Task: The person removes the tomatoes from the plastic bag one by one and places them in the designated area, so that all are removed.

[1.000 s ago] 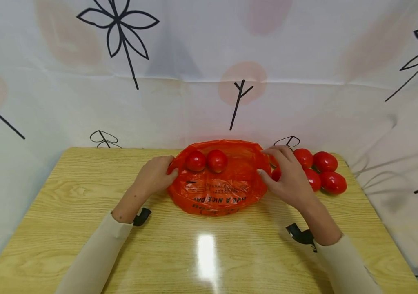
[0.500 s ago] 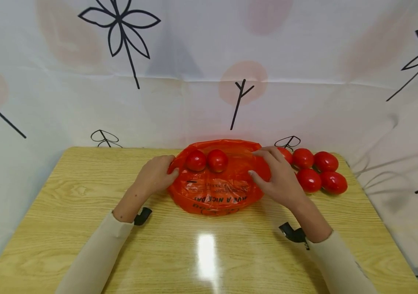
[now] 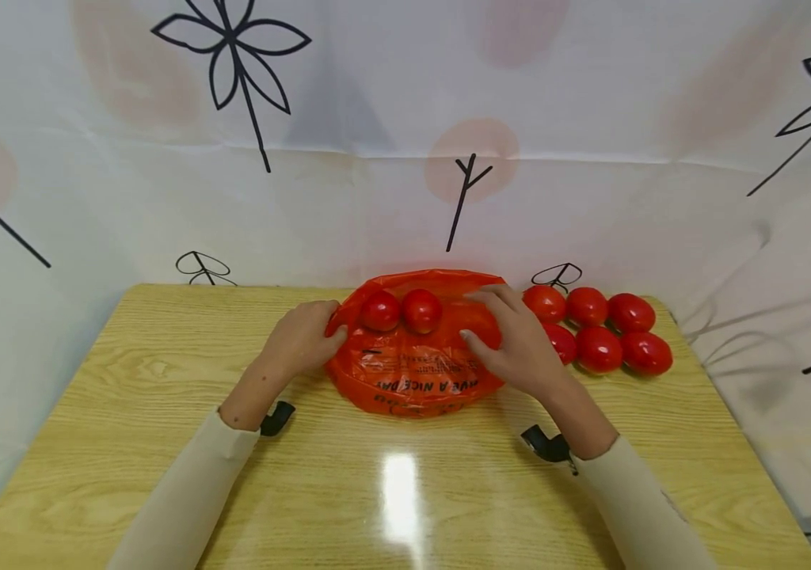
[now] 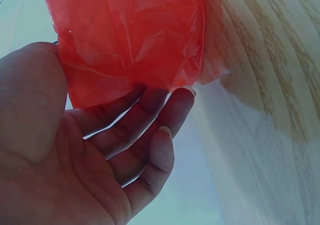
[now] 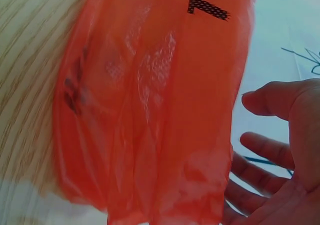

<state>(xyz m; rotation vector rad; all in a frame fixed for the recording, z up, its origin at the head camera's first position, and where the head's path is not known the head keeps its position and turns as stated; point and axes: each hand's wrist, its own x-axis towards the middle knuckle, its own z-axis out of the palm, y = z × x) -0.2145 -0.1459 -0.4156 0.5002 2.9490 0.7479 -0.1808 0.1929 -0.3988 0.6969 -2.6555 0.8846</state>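
Observation:
A red plastic bag [image 3: 420,368] with printed letters lies spread at the table's back middle. Two shiny tomatoes [image 3: 422,311] sit side by side within its rim, on the left half. At the bag's left edge my left hand [image 3: 300,339] pinches the plastic between thumb and fingers; the left wrist view shows the bag running between them. My right hand [image 3: 515,340] hovers over the bag's right end, thumb and fingers spread with nothing between them. From the right wrist view, the right fingers [image 5: 265,150] are beside the bag's wall; some fingertips overlap its edge, and touching is unclear.
Several more red tomatoes [image 3: 599,349] stand in two rows right of my right hand, near the table's back right corner. A patterned white cloth [image 3: 377,198] hangs behind the wooden table [image 3: 306,491]. Black straps [image 3: 546,445] show at both wrists.
My right hand has moved left from the tomato rows across the bag's right end, uncovering more tomatoes behind it. The left hand and the two tomatoes in the bag stay in place.

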